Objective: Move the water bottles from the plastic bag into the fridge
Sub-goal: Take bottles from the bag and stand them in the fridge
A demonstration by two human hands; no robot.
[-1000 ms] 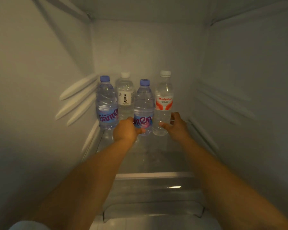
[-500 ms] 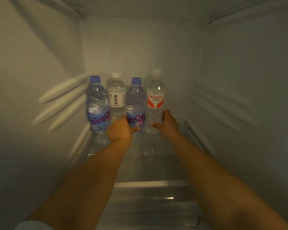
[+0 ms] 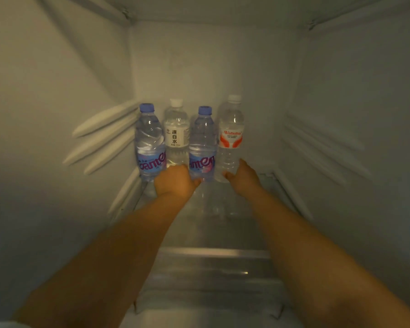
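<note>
From the head camera we look into the fridge (image 3: 341,114), its pale walls ribbed with shelf rails at 9 and 3 o'clock. Four water bottles stand upright in a row on the glass shelf (image 3: 213,233) against the back wall, just above the centre of the view. From 9 o'clock towards 3 o'clock we see the left blue-capped bottle (image 3: 149,143), the white-labelled bottle (image 3: 176,136) set a little further back, the second blue-capped bottle (image 3: 202,140), and the red-labelled bottle (image 3: 230,138) with a white cap. Neighbours in the row stand just beside one another; we cannot tell if they touch.

Both our bare forearms reach in from 7 and 5 o'clock. Our left hand (image 3: 174,183) is curled at the foot of the second blue-capped bottle, its thumb lying across the bottle's lower front, so we are gripping it near the base. Our right hand (image 3: 243,177) sits at the lower right of the red-labelled bottle, thumb on the front and fingers reaching round the far side, holding it low down.
</note>
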